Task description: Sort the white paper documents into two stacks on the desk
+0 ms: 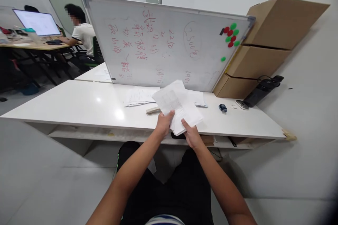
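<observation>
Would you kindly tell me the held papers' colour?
The held papers are white, seen in the head view.

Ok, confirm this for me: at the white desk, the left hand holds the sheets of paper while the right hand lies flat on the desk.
Not quite: the right hand is not flat on the white desk. The head view shows it gripping the sheets of paper too, thumb on top. The left hand does hold them, as you said.
</observation>
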{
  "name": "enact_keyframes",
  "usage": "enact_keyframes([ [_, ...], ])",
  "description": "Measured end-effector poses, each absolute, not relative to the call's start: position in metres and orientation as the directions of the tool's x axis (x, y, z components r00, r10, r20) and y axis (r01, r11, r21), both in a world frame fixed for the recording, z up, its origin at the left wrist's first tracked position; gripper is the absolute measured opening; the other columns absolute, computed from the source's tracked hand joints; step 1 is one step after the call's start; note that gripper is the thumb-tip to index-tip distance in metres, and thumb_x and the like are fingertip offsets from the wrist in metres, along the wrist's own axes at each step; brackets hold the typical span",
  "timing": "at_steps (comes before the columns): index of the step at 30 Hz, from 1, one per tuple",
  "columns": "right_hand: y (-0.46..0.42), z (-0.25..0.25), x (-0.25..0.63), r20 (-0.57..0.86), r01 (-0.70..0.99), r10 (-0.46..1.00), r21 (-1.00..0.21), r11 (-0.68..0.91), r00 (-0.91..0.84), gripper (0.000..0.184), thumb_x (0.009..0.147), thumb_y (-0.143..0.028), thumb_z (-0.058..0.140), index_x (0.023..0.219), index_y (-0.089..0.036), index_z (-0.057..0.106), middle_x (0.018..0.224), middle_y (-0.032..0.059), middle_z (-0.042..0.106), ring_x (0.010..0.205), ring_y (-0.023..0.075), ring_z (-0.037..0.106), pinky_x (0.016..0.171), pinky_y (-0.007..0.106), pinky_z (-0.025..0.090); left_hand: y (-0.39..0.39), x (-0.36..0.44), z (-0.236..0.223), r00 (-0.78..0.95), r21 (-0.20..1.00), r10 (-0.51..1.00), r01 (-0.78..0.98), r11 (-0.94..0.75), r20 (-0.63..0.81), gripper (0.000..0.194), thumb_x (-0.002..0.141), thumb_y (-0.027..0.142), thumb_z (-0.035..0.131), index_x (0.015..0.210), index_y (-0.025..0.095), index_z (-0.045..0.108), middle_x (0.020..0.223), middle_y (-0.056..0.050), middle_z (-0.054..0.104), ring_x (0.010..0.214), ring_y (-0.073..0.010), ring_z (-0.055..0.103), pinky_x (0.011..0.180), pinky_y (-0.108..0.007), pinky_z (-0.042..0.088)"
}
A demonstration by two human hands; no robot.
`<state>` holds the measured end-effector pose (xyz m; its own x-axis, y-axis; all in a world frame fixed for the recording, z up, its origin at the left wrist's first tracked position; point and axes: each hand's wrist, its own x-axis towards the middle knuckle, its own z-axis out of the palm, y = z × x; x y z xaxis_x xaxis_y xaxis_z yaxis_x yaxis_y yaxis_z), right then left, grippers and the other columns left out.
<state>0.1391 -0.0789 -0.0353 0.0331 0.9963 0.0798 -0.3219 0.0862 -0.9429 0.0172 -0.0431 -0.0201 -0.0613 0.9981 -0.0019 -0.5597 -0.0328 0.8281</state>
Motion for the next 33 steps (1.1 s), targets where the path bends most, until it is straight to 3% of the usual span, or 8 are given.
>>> enact_keyframes([
  [5, -0.085, -0.059, 0.161, 0.135, -0.075, 0.939, -0.983, 0.167, 0.315, 0.056, 0.074, -0.044, 0.068, 0.123, -0.019, 0.057, 0.13, 0.008, 0.059, 0.125, 0.022, 0.051, 0.109, 0.04, 0.036, -0.045, 0.011, -0.03, -0.029, 0.966, 0.966, 0.037, -0.256, 0.257, 0.047, 0.084, 0.043, 0.059, 0.123, 0.017, 0.053, 0.126, -0.014, 0.06, 0.116, -0.0277, 0.055, 0.097, -0.043, 0.044],
  [8, -0.087, -0.068, 0.192, 0.027, 0.024, 0.9, -1.0, 0.018, 0.434, 0.05, 0.07, -0.043, 0.071, 0.111, -0.015, 0.065, 0.123, 0.011, 0.063, 0.119, 0.0261, 0.056, 0.106, 0.04, 0.04, -0.026, -0.01, -0.03, 0.003, 0.732, 0.916, 0.6, -0.323, 0.402, 0.048, 0.091, 0.04, 0.046, 0.132, 0.014, 0.048, 0.139, -0.017, 0.047, 0.133, -0.0307, 0.037, 0.109, -0.049, 0.028],
  [11, -0.091, -0.069, 0.216, -0.075, -0.032, 0.883, -0.997, -0.068, 0.463, 0.047, 0.067, -0.038, 0.075, 0.106, -0.015, 0.066, 0.118, 0.0114, 0.066, 0.111, 0.0284, 0.061, 0.098, 0.041, 0.049, -0.001, -0.032, -0.032, -0.082, 0.451, 0.926, 0.887, -0.101, 0.369, 0.051, 0.094, 0.038, 0.036, 0.137, 0.011, 0.043, 0.149, -0.018, 0.033, 0.14, -0.0343, 0.02, 0.111, -0.056, 0.016],
  [14, -0.094, -0.064, 0.223, -0.13, -0.141, 0.918, -0.987, -0.082, 0.375, 0.044, 0.066, -0.034, 0.076, 0.104, -0.016, 0.066, 0.109, 0.0102, 0.07, 0.107, 0.0287, 0.063, 0.089, 0.042, 0.055, 0.018, -0.05, -0.036, -0.111, 0.364, 0.955, 0.931, 0.003, 0.275, 0.051, 0.097, 0.038, 0.024, 0.131, 0.011, 0.05, 0.143, -0.017, 0.043, 0.138, -0.0321, 0.028, 0.111, -0.053, 0.019],
  [19, -0.094, -0.055, 0.216, -0.19, -0.284, 0.966, -0.949, -0.135, 0.177, 0.045, 0.063, -0.027, 0.077, 0.105, -0.017, 0.065, 0.115, 0.0086, 0.068, 0.108, 0.0271, 0.062, 0.091, 0.04, 0.053, 0.03, -0.073, -0.041, 0.155, 0.333, 0.967, 0.918, -0.217, 0.202, 0.054, 0.099, 0.035, 0.016, 0.122, 0.012, 0.058, 0.131, -0.011, 0.057, 0.134, -0.025, 0.037, 0.112, -0.042, 0.022],
  [22, -0.089, -0.052, 0.207, -0.244, -0.33, 0.966, -0.921, -0.206, 0.079, 0.047, 0.062, -0.022, 0.077, 0.107, -0.017, 0.064, 0.113, 0.0076, 0.069, 0.102, 0.025, 0.065, 0.087, 0.036, 0.055, 0.031, -0.082, -0.041, 0.239, 0.364, 0.952, 0.884, -0.294, 0.189, 0.053, 0.099, 0.037, 0.017, 0.129, 0.015, 0.054, 0.138, -0.007, 0.052, 0.135, -0.0218, 0.036, 0.112, -0.038, 0.024],
  [28, -0.079, -0.04, 0.187, -0.356, -0.282, 0.934, -0.893, -0.351, -0.033, 0.029, 0.064, -0.02, 0.074, 0.091, -0.013, 0.067, 0.08, 0.0085, 0.073, 0.066, 0.0212, 0.067, 0.052, 0.029, 0.055, 0.029, -0.088, -0.041, 0.257, 0.47, 0.946, 0.822, -0.322, 0.198, 0.05, 0.097, 0.042, 0.023, 0.131, 0.021, 0.054, 0.139, -0.004, 0.051, 0.134, -0.0218, 0.038, 0.111, -0.037, 0.026],
  [33, -0.068, -0.035, 0.176, -0.353, -0.256, 0.932, -0.897, -0.361, -0.076, 0.03, 0.062, -0.018, 0.075, 0.091, -0.012, 0.068, 0.086, 0.0096, 0.074, 0.07, 0.0218, 0.067, 0.063, 0.033, 0.058, 0.024, -0.09, -0.038, 0.196, 0.571, 0.956, 0.769, -0.289, 0.219, 0.051, 0.093, 0.048, 0.034, 0.138, 0.028, 0.045, 0.14, -0.003, 0.05, 0.125, -0.0264, 0.048, 0.1, -0.037, 0.038],
])
